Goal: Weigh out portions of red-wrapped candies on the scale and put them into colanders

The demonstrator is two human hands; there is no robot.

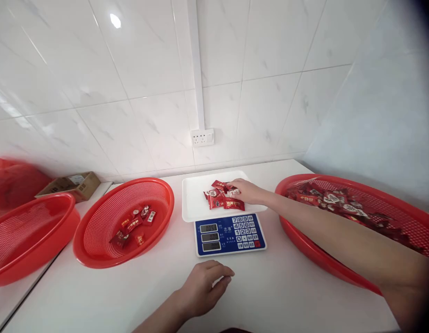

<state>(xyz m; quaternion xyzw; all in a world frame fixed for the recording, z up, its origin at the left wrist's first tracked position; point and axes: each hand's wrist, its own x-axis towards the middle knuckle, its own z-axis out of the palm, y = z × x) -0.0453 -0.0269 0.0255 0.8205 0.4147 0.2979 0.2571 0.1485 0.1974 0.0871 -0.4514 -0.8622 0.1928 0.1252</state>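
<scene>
A digital scale with a blue keypad panel point(230, 235) stands on the white table, its white tray point(193, 199) behind the panel. Several red wrapped packets point(214, 199) lie in a small pile on the tray. My right hand point(244, 192) reaches over the tray from the right, its fingers curled down on the pile's right side round a red and white packet. Just in front of the scale, my left hand point(207, 286) hovers over the table with thumb and fingers apart and nothing between them.
A red basket point(91, 240) with several packets stands on the left, and a large red basket point(304, 252) full of packets on the right. Farther left are another red basket point(67, 226), a cardboard box point(86, 187) and a red bag point(13, 185). A tiled wall rises behind.
</scene>
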